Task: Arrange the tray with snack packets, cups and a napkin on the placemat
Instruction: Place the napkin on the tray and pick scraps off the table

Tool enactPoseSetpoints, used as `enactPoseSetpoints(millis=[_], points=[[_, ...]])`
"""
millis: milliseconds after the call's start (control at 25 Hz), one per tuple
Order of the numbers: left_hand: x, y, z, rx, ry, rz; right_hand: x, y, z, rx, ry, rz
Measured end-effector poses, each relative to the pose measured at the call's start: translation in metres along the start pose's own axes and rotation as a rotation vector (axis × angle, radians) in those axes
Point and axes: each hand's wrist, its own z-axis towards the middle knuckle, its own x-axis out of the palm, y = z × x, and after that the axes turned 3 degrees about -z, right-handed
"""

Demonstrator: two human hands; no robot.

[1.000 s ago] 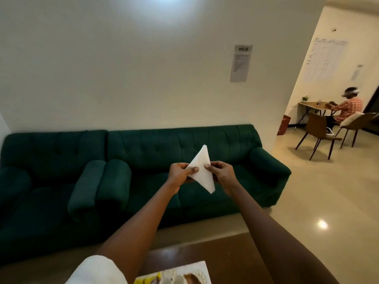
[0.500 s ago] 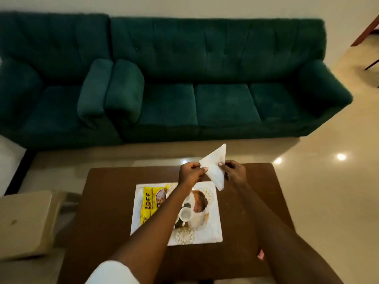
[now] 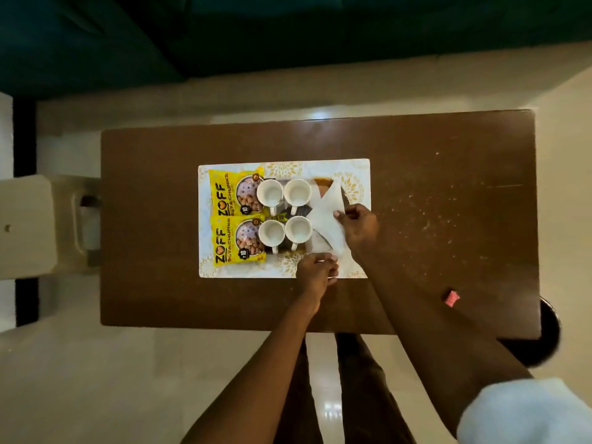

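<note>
A folded white napkin is being set down at the right end of the tray, which lies on the patterned placemat in the middle of the brown surface. The right hand is closed in a pinch on the napkin's right edge, and the left hand is closed at its near corner, though whether the left fingertips actually have hold of the paper cannot be told from this view. Four white cups stand in two pairs just left of the napkin, and two yellow snack packets lie at the left end, touching or slightly under the nearest cups. The main risk is judged to lie in the closeness of the napkin to the right-hand pair of cups: if the paper is slid leftward while being flattened, a cup could be nudged or tipped. A light fold such as this could also spring open once the pinch is let go, so that the triangle would be lost. If the far tip is left overhanging the tray's edge, the napkin could be dragged off when the hands are drawn away. A small pink object lies well apart near the right edge and is judged to pose no hazard.
</note>
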Motion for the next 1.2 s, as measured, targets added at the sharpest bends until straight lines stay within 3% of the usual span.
enactPoseSetpoints(millis=[160,600,840,1000,1120,1200], points=[[-0.005,0.002,0.007,-0.013,-0.003,-0.03,0.024,0.006,-0.004,-0.001,-0.171,-0.117],[0.022,-0.034,0.006,0.129,0.034,0.116,-0.002,0.009,-0.01,-0.008,-0.203,-0.128],[0.104,-0.11,-0.032,0.391,0.13,0.3,-0.112,0.033,-0.021,-0.111,-0.27,-0.001],[0.191,-0.156,-0.079,0.593,0.323,0.498,-0.219,0.046,-0.027,-0.199,-0.304,0.068],[0.243,-0.151,-0.091,0.619,0.424,0.653,-0.273,0.025,-0.024,-0.136,-0.372,0.125],[0.266,-0.121,-0.09,0.543,0.439,0.716,-0.294,-0.009,-0.025,-0.027,-0.409,0.181]])
